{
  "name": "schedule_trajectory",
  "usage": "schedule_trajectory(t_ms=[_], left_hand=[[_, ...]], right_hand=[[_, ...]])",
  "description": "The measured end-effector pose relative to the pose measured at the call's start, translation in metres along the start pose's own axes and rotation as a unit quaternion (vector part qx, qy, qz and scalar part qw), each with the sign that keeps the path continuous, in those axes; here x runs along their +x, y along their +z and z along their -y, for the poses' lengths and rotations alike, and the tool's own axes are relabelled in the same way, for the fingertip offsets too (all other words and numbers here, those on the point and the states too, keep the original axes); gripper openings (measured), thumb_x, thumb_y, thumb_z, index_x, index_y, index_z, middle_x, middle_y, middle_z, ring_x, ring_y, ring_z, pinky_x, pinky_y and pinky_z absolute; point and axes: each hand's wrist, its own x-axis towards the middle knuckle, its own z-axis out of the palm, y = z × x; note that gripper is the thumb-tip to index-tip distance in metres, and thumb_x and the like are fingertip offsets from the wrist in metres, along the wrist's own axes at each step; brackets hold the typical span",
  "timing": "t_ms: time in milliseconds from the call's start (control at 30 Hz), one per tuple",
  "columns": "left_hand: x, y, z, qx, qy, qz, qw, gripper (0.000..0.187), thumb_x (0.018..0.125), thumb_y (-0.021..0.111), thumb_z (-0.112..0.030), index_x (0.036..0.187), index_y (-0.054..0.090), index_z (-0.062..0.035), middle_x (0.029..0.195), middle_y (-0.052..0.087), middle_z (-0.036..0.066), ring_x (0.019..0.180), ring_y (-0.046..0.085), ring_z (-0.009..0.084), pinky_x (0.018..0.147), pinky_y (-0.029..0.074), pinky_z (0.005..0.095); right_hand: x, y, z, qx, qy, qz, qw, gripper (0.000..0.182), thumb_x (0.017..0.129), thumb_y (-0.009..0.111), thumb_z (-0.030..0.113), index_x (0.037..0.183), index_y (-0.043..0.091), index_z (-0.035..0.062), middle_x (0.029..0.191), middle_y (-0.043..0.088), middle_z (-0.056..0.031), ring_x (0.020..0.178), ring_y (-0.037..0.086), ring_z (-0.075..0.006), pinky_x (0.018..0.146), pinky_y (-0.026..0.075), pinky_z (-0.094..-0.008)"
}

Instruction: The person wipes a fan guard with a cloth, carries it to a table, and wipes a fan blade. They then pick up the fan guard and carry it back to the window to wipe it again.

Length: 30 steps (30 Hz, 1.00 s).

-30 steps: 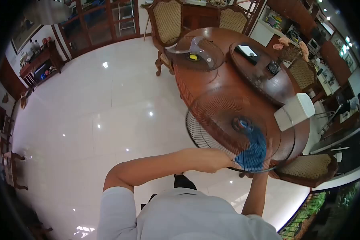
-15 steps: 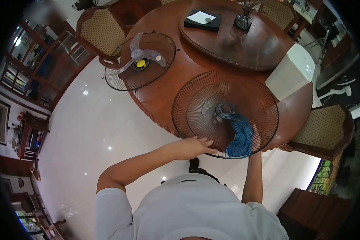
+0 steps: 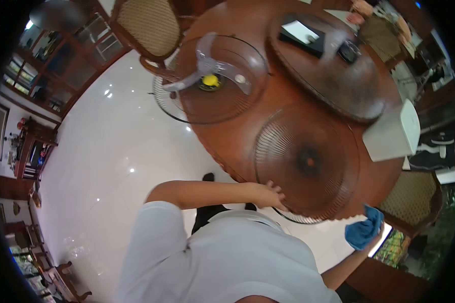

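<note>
A round black wire fan guard point(image 3: 268, 146) lies at the near side of the table, its lower rim reaching past the table edge. My left hand point(image 3: 270, 194) is at the guard's lower left rim, fingers spread and touching or very near the wires. Held out to the right, apart from the guard, my right hand point(image 3: 375, 237) grips a crumpled blue cloth point(image 3: 360, 232). Farther left sits another fan guard point(image 3: 184, 121) with translucent fan blades point(image 3: 206, 64) and a yellow-centred hub point(image 3: 210, 82) in it, partly overhanging the edge.
The round wooden table point(image 3: 227, 136) carries a raised turntable point(image 3: 333, 86) with a black box point(image 3: 301, 39) and a dark glass holder point(image 3: 349, 52). A white bin point(image 3: 392, 134) stands at the table's right. Cane-backed chairs point(image 3: 149, 28) surround it. Pale glossy floor lies left.
The blue cloth, seen through the guard's wires before, is now out to the right in my right hand. My left hand stays by the rim. The view has shifted and blurred.
</note>
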Motion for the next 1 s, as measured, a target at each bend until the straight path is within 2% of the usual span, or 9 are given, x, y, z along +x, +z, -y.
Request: schedule_trajectory(t_ms=[33, 67, 267, 300, 333, 433, 567, 933, 1000], left_hand=[[-0.007, -0.009, 0.009, -0.008, 0.026, 0.035, 0.999, 0.069, 0.079, 0.057, -0.009, 0.142, 0.033, -0.0213, 0.142, 0.031, 0.021, 0.133, 0.025, 0.0391, 0.105, 0.019, 0.0644], [-0.020, -0.020, 0.018, -0.003, 0.023, 0.030, 0.999, 0.069, 0.079, 0.057, -0.009, 0.142, 0.033, -0.0213, 0.142, 0.031, 0.021, 0.133, 0.025, 0.0391, 0.105, 0.019, 0.0644], [-0.132, -0.092, 0.121, -0.139, 0.084, -0.407, 0.899, 0.066, 0.077, 0.062, -0.015, 0.138, 0.037, -0.0078, 0.141, 0.038, 0.019, 0.132, 0.033, 0.0339, 0.110, 0.025, 0.0466], [-0.155, -0.100, 0.155, -0.038, 0.012, -0.524, 0.851, 0.069, 0.072, 0.066, -0.015, 0.134, 0.039, -0.0017, 0.121, 0.052, 0.020, 0.114, 0.048, 0.0368, 0.099, 0.037, 0.0411], [-0.194, -0.111, 0.165, -0.053, -0.166, -0.547, 0.819, 0.070, 0.071, 0.067, -0.012, 0.135, 0.039, -0.0007, 0.138, 0.041, 0.019, 0.129, 0.038, 0.0330, 0.108, 0.029, 0.0390], [-0.268, -0.129, 0.237, -0.063, -0.440, -0.498, 0.745, 0.108, 0.063, 0.078, -0.024, 0.146, 0.010, -0.0092, 0.143, 0.030, 0.025, 0.127, 0.038, 0.0394, 0.099, 0.036, 0.0515], [-0.281, -0.122, 0.304, -0.078, -0.543, -0.442, 0.710, 0.124, 0.059, 0.083, -0.034, 0.147, -0.003, -0.0210, 0.142, 0.021, 0.034, 0.127, 0.034, 0.0471, 0.096, 0.033, 0.0604], [-0.269, -0.120, 0.357, -0.092, -0.439, -0.527, 0.722, 0.099, 0.053, 0.085, -0.026, 0.138, 0.033, -0.0164, 0.119, 0.050, 0.023, 0.111, 0.052, 0.0378, 0.091, 0.044, 0.0472], [-0.285, -0.127, 0.351, -0.101, -0.379, -0.601, 0.696, 0.093, 0.055, 0.083, -0.020, 0.134, 0.035, -0.0160, 0.115, 0.048, 0.023, 0.106, 0.054, 0.0397, 0.087, 0.046, 0.0458]], right_hand=[[-0.027, 0.045, 0.004, 0.057, 0.024, -0.052, 0.997, 0.052, 0.091, 0.041, 0.041, 0.121, 0.054, 0.0008, 0.119, 0.058, -0.0140, 0.107, 0.057, -0.0281, 0.095, 0.044, -0.0432], [-0.029, 0.033, 0.000, 0.070, 0.005, 0.168, 0.983, 0.049, 0.089, 0.047, 0.035, 0.123, 0.052, -0.0009, 0.124, 0.055, -0.0144, 0.112, 0.053, -0.0290, 0.099, 0.041, -0.0428], [-0.072, 0.165, -0.018, 0.009, -0.145, 0.090, 0.985, 0.052, 0.086, 0.056, 0.011, 0.133, 0.040, -0.0013, 0.132, 0.047, -0.0165, 0.119, 0.048, -0.0295, 0.104, 0.036, -0.0430], [-0.084, 0.199, -0.021, -0.055, -0.164, 0.092, 0.981, 0.053, 0.086, 0.056, 0.007, 0.136, 0.037, -0.0006, 0.133, 0.045, -0.0172, 0.119, 0.048, -0.0293, 0.103, 0.037, -0.0425], [-0.094, 0.223, -0.026, -0.097, -0.161, 0.074, 0.979, 0.049, 0.087, 0.057, 0.004, 0.133, 0.039, 0.0000, 0.126, 0.050, -0.0144, 0.110, 0.053, -0.0238, 0.096, 0.043, -0.0350], [-0.116, 0.266, -0.044, -0.285, -0.199, 0.044, 0.937, 0.042, 0.088, 0.057, 0.003, 0.127, 0.043, -0.0004, 0.117, 0.054, -0.0090, 0.101, 0.055, -0.0172, 0.088, 0.045, -0.0287], [-0.136, 0.286, -0.061, -0.412, -0.230, 0.022, 0.881, 0.024, 0.086, 0.063, 0.008, 0.106, 0.050, 0.0030, 0.092, 0.054, -0.0020, 0.083, 0.052, -0.0094, 0.078, 0.044, -0.0240], [-0.160, 0.344, -0.075, -0.186, -0.254, -0.117, 0.942, 0.033, 0.093, 0.054, 0.029, 0.112, 0.050, 0.0025, 0.105, 0.054, -0.0049, 0.097, 0.053, -0.0140, 0.085, 0.044, -0.0293], [-0.146, 0.330, -0.068, -0.168, -0.260, -0.001, 0.951, 0.036, 0.093, 0.053, 0.031, 0.115, 0.049, 0.0031, 0.108, 0.054, -0.0059, 0.099, 0.053, -0.0152, 0.087, 0.044, -0.0302]])
